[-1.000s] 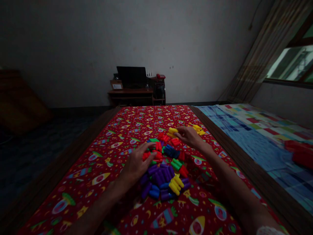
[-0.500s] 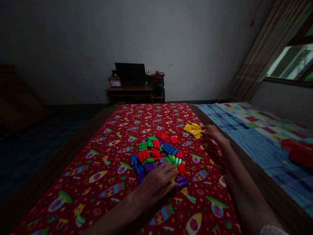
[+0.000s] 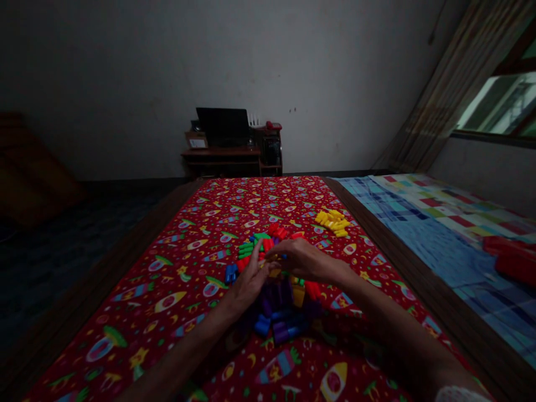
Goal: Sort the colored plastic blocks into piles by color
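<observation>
A pile of plastic building blocks in red, green (image 3: 245, 249), blue and purple (image 3: 281, 294) lies on the red patterned cloth. My left hand (image 3: 250, 282) is at the pile's left side, fingers stretched out and the thumb side up. Over the middle of the pile, my right hand (image 3: 307, 259) arches with its fingers pointing left, close to the left fingertips. A yellow block (image 3: 274, 271) shows just below the fingers; whether either hand touches it is unclear. Blue and purple blocks (image 3: 281, 332) lie on the near side. Farther right sits a separate group of yellow blocks (image 3: 334, 222).
The patterned cloth (image 3: 167, 301) covers a long table with dark brown edges (image 3: 368, 223). To the right is a surface with blue plaid and patchwork covers (image 3: 419, 223), bearing a red object (image 3: 513, 259). A desk with a black monitor (image 3: 224, 125) stands against the wall.
My right hand has left the yellow group and come back over the mixed pile. The left hand has shifted up and left. Several blue and purple blocks now lie nearer to me.
</observation>
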Tool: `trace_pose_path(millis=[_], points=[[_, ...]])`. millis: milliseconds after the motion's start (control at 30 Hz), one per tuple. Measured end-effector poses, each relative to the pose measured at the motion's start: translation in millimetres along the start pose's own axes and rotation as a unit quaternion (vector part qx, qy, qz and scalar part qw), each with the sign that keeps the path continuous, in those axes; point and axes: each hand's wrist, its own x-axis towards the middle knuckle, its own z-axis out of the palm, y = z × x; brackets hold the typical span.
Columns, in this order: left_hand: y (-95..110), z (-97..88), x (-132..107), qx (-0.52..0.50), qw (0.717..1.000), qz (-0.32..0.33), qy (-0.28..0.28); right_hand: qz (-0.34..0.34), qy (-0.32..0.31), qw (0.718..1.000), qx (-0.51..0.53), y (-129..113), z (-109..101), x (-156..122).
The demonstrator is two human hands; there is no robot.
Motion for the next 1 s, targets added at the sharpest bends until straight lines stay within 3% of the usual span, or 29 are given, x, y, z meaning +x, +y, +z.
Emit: trace_pose_path(millis=[67,133,200,267,333,400,500,600,800,900,1000], points=[[1.9,1.2,-2.2,0.041,0.999,0.013,-0.034,0.033,0.014,0.999,0.002,11.3,-8.3,-2.6],[7.4,4.8,-6.4,0.148,0.984,0.083,-0.047,0.095,0.06,0.994,-0.011,29.7,-26.2,-7.0],[14.1,11.2,-13.3,0.283,0.938,0.184,-0.084,0.171,0.131,0.975,-0.053,52.1,-47.7,-14.4],[18.2,19.8,-21.6,0.394,0.869,0.255,-0.155,0.248,0.193,0.943,-0.111,76.0,-67.6,-26.3],[17.7,27.8,-28.5,0.463,0.819,0.273,-0.202,0.32,0.23,0.907,-0.149,99.4,-82.4,-41.9],[13.6,32.4,-31.7,0.509,0.796,0.266,-0.192,0.375,0.25,0.877,-0.162,120.3,-90.9,-58.5],[6.7,31.1,-29.9,0.551,0.782,0.249,-0.149,0.42,0.265,0.853,-0.16,144.7,-92.5,-78.7],[4.9,25.8,-26.0,0.555,0.778,0.257,-0.144,0.448,0.28,0.835,-0.153,158.8,-84.3,-90.0],[6.9,28.3,-27.2,0.565,0.78,0.231,-0.142,0.46,0.295,0.811,-0.21,154.3,-74.5,-90.1],[4.5,29.7,-26.4,0.566,0.781,0.235,-0.121,0.415,0.304,0.831,-0.21,136.4,-80.2,-75.3],[2.7,24.9,-20.7,0.545,0.794,0.254,-0.09,0.336,0.22,0.907,-0.127,106.5,-77.0,-50.8]])
